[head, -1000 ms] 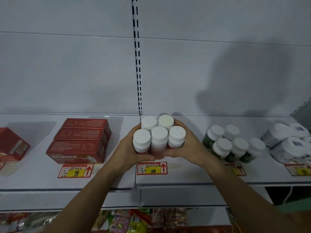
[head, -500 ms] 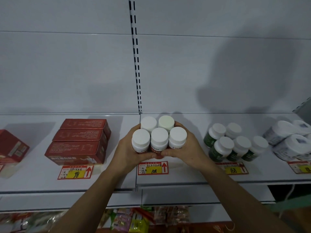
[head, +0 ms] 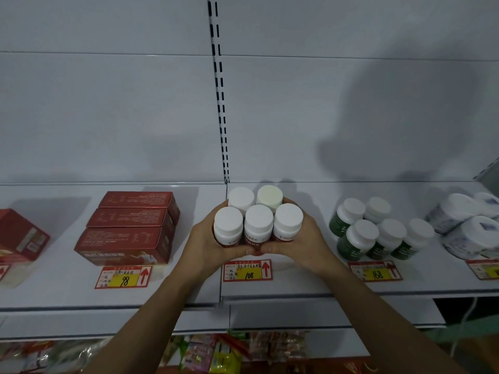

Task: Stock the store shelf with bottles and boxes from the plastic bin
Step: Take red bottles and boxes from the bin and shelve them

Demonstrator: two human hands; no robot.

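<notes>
Cupping five white-capped bottles (head: 258,222) on the shelf (head: 297,276), left hand (head: 208,247) and right hand (head: 302,244) fingers curling round them; probably light, rigid, slippery plastic, best squeezing low sidewalls.

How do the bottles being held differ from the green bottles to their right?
The held bottles have red labels; the green bottles have dark green ones. The left hand and right hand clasp the held bottles; the green bottles stand untouched. Both groups have five white caps.
</notes>
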